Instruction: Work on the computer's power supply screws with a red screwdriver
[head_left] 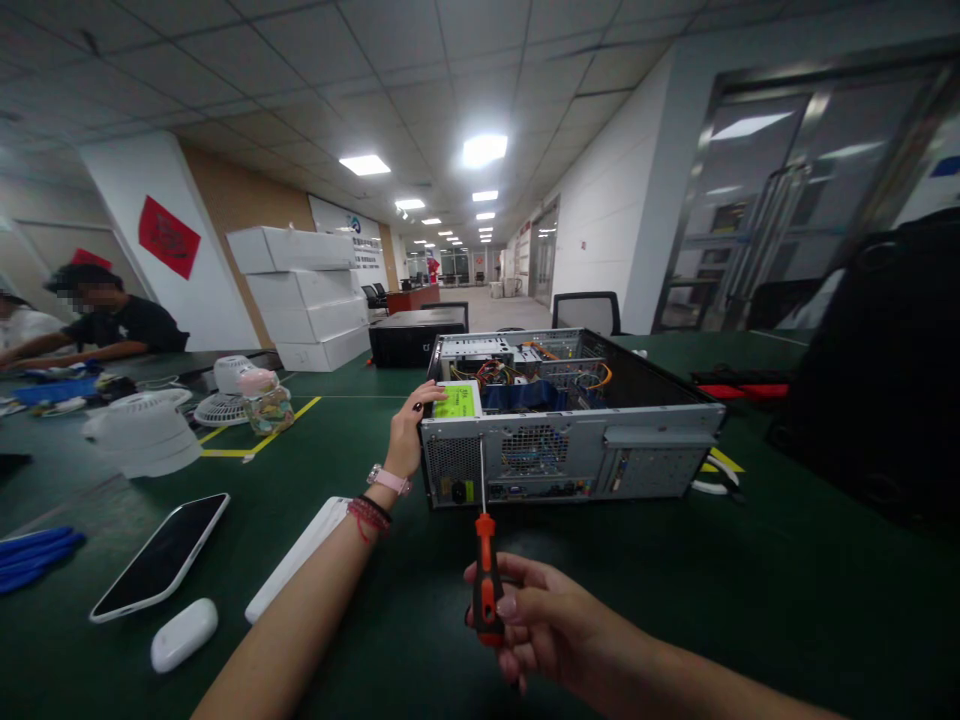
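Observation:
An opened computer case (652, 421) lies on its side on the green table, its metal rear panel facing me. My left hand (409, 430) grips its near left corner, fingers over the top edge beside the power supply (457, 400) with a yellow-green label. In front of the case, my right hand (536, 610) is closed around the handle of an orange and black screwdriver (486, 560). Its shaft points away from me, and the tip is at the rear panel near the power supply's right edge. Whether the tip sits in a screw is too small to tell.
Left on the table are a phone (165, 555), a white earbud case (184, 634), a long white object (300, 555), blue gloves (37, 555), a white fan (225, 390) and a jar (266, 400). White boxes (307, 300) stand behind. A black bag (877, 380) is right. Another person (127, 320) sits far left.

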